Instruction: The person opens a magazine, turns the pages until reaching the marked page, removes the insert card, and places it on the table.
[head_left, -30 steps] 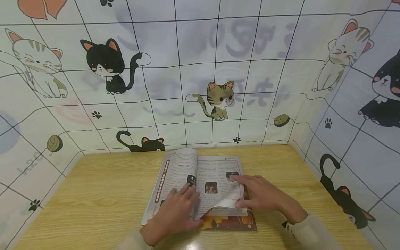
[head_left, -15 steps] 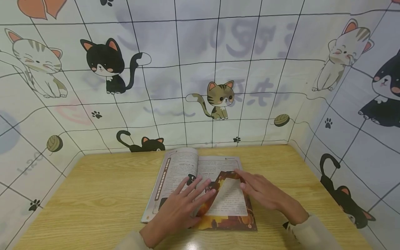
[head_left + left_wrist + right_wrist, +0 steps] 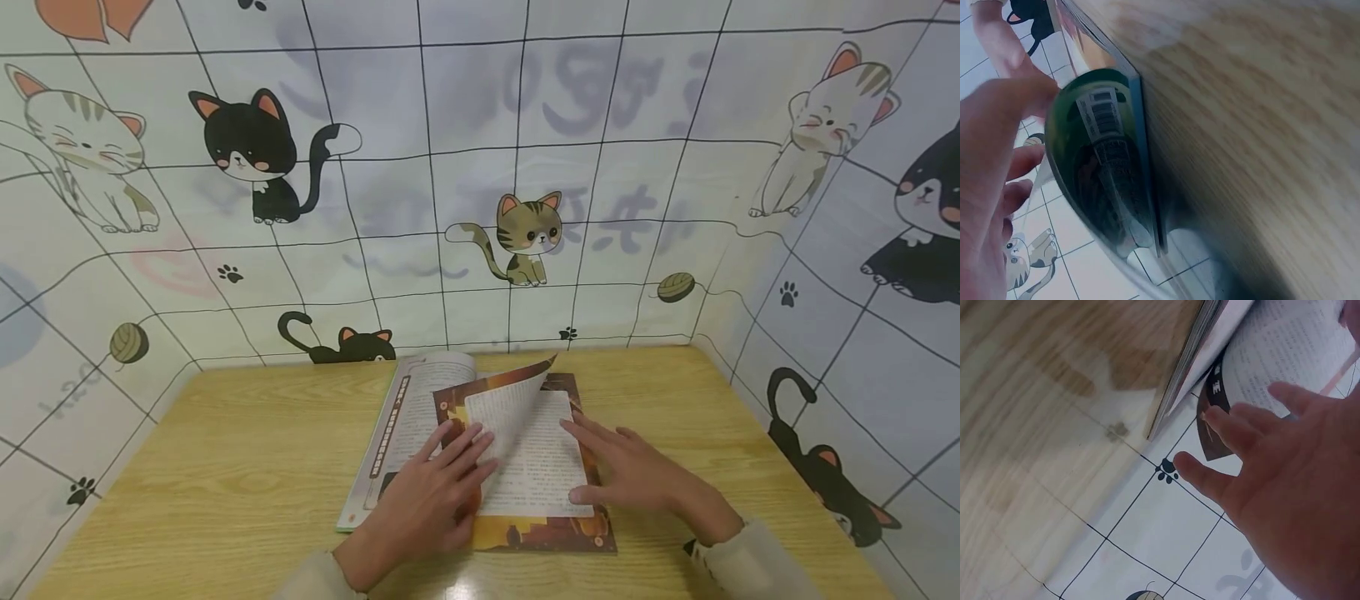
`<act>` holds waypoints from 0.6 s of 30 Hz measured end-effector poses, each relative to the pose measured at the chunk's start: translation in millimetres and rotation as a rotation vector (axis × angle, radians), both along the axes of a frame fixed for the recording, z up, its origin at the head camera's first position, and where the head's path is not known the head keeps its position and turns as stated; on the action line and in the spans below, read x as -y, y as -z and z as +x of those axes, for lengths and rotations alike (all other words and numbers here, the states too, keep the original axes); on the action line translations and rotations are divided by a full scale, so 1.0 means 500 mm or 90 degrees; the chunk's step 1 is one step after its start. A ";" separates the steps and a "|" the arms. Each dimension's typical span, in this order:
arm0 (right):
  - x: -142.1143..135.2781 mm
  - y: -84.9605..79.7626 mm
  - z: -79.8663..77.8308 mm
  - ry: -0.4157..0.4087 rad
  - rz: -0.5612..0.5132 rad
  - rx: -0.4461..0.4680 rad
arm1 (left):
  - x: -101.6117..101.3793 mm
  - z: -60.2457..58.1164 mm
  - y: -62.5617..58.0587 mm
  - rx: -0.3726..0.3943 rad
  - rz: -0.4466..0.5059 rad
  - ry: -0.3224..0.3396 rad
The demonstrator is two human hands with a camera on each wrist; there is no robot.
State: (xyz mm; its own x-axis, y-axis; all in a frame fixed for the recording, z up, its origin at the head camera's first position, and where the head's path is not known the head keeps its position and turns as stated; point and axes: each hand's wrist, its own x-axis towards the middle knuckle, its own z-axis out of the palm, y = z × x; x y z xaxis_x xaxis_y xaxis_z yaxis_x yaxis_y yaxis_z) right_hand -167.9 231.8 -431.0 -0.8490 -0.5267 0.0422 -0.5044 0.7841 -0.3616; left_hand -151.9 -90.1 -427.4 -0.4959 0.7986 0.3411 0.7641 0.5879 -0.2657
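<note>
An open magazine [image 3: 536, 479] lies on the table, with brown-and-orange bordered text on its right page. One loose page [image 3: 498, 404] stands curled up over the middle, its upper corner free in the air. My left hand [image 3: 427, 508] rests on the left side near the spine, fingers spread and straight, overlapping the foot of that page. In the left wrist view the green back cover [image 3: 1100, 119] with a barcode label bulges beside the left thumb. My right hand [image 3: 637, 475] is at the right page's outer edge, fingers extended, holding nothing.
The wooden table [image 3: 262, 458] stretches out on both sides of the magazine. Behind and beside it hangs a white cloth [image 3: 472, 108] with a grid and cartoon cats, meeting the table's back edge.
A page has lifted from the right side and swung leftward over the spine, uncovering the bordered page beneath. The right hand has come away from the page; the left hand has stayed nearly in place.
</note>
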 end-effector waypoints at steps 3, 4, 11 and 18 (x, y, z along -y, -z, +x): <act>-0.004 0.007 0.001 -0.038 0.017 0.015 | 0.004 -0.002 0.001 0.014 0.003 -0.007; -0.005 0.009 0.001 -0.046 0.025 0.023 | 0.005 -0.003 0.002 0.015 0.004 -0.006; -0.012 0.010 0.004 -0.071 0.035 0.114 | 0.012 -0.009 0.004 0.017 0.008 0.009; -0.013 0.008 0.004 -0.084 0.033 0.121 | 0.018 -0.012 0.007 0.048 0.004 -0.010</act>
